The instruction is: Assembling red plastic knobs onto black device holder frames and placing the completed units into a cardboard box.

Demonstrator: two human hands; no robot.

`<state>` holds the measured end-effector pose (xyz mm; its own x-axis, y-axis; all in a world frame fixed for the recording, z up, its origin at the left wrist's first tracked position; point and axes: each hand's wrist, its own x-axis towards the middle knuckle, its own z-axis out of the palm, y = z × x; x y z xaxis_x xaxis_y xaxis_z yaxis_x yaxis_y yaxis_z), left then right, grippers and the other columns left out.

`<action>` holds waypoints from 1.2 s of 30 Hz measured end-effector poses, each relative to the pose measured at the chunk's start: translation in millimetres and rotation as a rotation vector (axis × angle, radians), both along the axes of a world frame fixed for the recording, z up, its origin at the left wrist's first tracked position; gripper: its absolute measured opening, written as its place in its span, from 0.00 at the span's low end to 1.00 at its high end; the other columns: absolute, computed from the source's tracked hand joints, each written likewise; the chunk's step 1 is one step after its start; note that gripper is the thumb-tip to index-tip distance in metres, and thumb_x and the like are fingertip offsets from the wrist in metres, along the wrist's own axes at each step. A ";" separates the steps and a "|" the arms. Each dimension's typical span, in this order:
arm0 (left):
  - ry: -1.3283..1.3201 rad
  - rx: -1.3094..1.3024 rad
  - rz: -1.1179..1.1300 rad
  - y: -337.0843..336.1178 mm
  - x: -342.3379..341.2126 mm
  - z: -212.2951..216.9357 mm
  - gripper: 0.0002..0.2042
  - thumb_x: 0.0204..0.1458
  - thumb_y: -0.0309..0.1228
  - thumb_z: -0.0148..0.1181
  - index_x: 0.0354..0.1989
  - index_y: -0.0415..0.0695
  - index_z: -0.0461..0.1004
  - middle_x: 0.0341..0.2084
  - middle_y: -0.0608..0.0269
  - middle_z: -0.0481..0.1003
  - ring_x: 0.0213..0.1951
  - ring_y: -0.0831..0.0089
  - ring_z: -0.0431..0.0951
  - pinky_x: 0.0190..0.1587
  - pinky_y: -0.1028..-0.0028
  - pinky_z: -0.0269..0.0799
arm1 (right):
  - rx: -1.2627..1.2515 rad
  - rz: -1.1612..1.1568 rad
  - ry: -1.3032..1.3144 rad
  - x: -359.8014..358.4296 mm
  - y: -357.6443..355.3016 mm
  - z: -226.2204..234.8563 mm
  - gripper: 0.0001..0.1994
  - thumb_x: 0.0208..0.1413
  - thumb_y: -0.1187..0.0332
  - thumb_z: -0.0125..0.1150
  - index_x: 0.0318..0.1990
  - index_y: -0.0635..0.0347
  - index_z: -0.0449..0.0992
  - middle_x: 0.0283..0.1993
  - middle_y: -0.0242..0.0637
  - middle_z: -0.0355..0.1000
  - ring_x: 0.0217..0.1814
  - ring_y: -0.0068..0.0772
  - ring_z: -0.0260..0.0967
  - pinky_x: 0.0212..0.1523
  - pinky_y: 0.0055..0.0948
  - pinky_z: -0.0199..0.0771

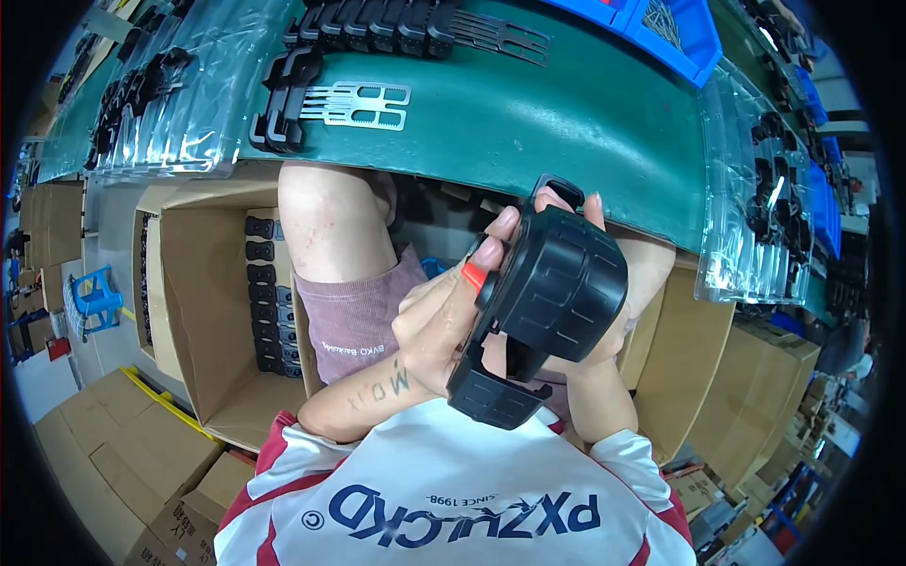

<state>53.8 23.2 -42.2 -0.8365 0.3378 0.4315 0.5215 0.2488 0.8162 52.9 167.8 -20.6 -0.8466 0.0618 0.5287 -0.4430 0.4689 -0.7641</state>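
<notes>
Both my hands hold a bulky black plastic assembly [571,283] up in front of my lap, near the bench edge. It has rounded, grooved pads, a loop at its top end and a curved lower piece. My left hand [439,316] grips its left side, fingers closed along it. Beside those fingertips sits a small orange-red tab [474,274]. From the other side my right hand [606,351] wraps the assembly, which hides most of it; some fingertips show at the top.
On the green bench [566,118] lie black clamp-like parts [286,99] with flat slotted metal strips [368,105], and a row of similar parts [373,26]. A blue bin [694,61] holds thin metal pins. Clear trays [203,123] flank the bench; open cardboard boxes [222,321] flank my legs.
</notes>
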 end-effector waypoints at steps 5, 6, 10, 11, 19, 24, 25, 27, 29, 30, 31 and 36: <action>-0.113 0.056 0.018 -2.9 1.0 1.7 0.27 0.40 0.20 0.60 0.53 0.25 0.65 0.45 0.35 0.72 0.37 0.59 0.78 0.36 0.75 0.74 | 0.022 0.009 -0.011 0.2 -5.3 7.3 0.27 0.35 0.75 0.63 0.49 0.71 0.70 0.53 0.54 0.69 0.55 0.51 0.69 0.64 0.48 0.55; -0.136 0.067 0.022 -3.5 1.2 2.2 0.27 0.40 0.20 0.60 0.53 0.25 0.64 0.45 0.36 0.72 0.36 0.59 0.78 0.36 0.75 0.74 | 0.027 0.010 -0.013 -0.3 -6.0 8.8 0.26 0.34 0.76 0.63 0.48 0.72 0.71 0.52 0.54 0.70 0.55 0.52 0.69 0.64 0.49 0.55; -0.225 0.111 0.031 -6.5 0.7 5.2 0.27 0.41 0.20 0.61 0.53 0.26 0.64 0.44 0.37 0.73 0.35 0.61 0.77 0.36 0.76 0.74 | 0.107 0.002 0.005 -2.3 -7.8 17.3 0.24 0.33 0.78 0.63 0.45 0.72 0.73 0.50 0.54 0.71 0.52 0.50 0.70 0.62 0.47 0.58; -0.247 0.121 0.032 -7.3 0.3 6.4 0.27 0.42 0.20 0.61 0.53 0.26 0.64 0.43 0.37 0.73 0.35 0.61 0.77 0.36 0.76 0.73 | 0.176 -0.008 0.027 -3.1 -7.8 20.6 0.22 0.33 0.78 0.63 0.44 0.72 0.74 0.47 0.52 0.72 0.49 0.48 0.71 0.60 0.45 0.60; -0.701 0.698 -0.093 -20.5 -26.9 12.7 0.18 0.48 0.18 0.60 0.49 0.34 0.67 0.37 0.54 0.75 0.33 0.72 0.74 0.38 0.83 0.69 | 0.127 0.081 -0.296 -19.0 18.0 39.9 0.08 0.36 0.77 0.64 0.28 0.66 0.76 0.25 0.39 0.74 0.24 0.32 0.69 0.32 0.28 0.70; -0.849 0.780 -0.179 -24.1 -39.4 17.6 0.17 0.48 0.15 0.57 0.48 0.35 0.67 0.37 0.55 0.75 0.32 0.77 0.74 0.37 0.83 0.70 | -0.031 0.296 -0.553 -27.0 14.3 38.8 0.05 0.37 0.77 0.65 0.25 0.65 0.76 0.16 0.30 0.66 0.15 0.20 0.54 0.17 0.18 0.53; -0.871 0.809 -0.217 -25.2 -40.6 16.5 0.17 0.48 0.14 0.57 0.48 0.35 0.67 0.36 0.56 0.75 0.33 0.78 0.74 0.37 0.84 0.70 | -0.063 0.294 -0.513 -26.9 11.8 35.9 0.05 0.38 0.77 0.65 0.24 0.65 0.75 0.14 0.29 0.65 0.14 0.19 0.53 0.16 0.18 0.52; -0.914 0.867 -0.294 -26.7 -42.6 12.7 0.17 0.47 0.14 0.56 0.48 0.35 0.67 0.36 0.57 0.74 0.33 0.78 0.74 0.36 0.84 0.69 | -0.128 0.290 -0.434 -26.0 7.6 28.2 0.04 0.40 0.76 0.64 0.22 0.64 0.73 0.12 0.27 0.63 0.12 0.18 0.51 0.14 0.17 0.50; -0.933 0.897 -0.330 -27.1 -43.9 7.9 0.17 0.47 0.13 0.56 0.47 0.35 0.67 0.36 0.57 0.74 0.33 0.79 0.74 0.36 0.85 0.69 | -0.159 0.292 -0.393 -24.8 5.9 23.1 0.05 0.40 0.76 0.64 0.22 0.64 0.73 0.11 0.26 0.61 0.12 0.17 0.50 0.13 0.17 0.49; -0.947 0.880 -0.327 -27.0 -44.2 4.4 0.17 0.47 0.14 0.56 0.47 0.34 0.67 0.36 0.57 0.74 0.32 0.79 0.74 0.36 0.85 0.69 | -0.161 0.268 -0.389 -24.0 5.4 21.3 0.05 0.40 0.76 0.64 0.21 0.64 0.72 0.11 0.27 0.62 0.12 0.18 0.50 0.13 0.17 0.50; -0.961 0.864 -0.324 -26.6 -44.5 1.1 0.16 0.48 0.14 0.56 0.47 0.34 0.67 0.35 0.58 0.74 0.32 0.79 0.73 0.35 0.86 0.69 | -0.164 0.244 -0.385 -22.9 5.3 19.8 0.06 0.40 0.76 0.64 0.20 0.64 0.71 0.12 0.29 0.63 0.12 0.19 0.51 0.14 0.18 0.51; -0.900 0.748 -0.235 -19.3 -43.0 2.3 0.16 0.47 0.15 0.57 0.46 0.35 0.68 0.35 0.58 0.74 0.32 0.79 0.73 0.35 0.86 0.68 | -0.147 0.194 -0.402 -22.1 16.7 13.3 0.06 0.41 0.76 0.65 0.21 0.64 0.71 0.18 0.33 0.67 0.17 0.23 0.58 0.19 0.20 0.59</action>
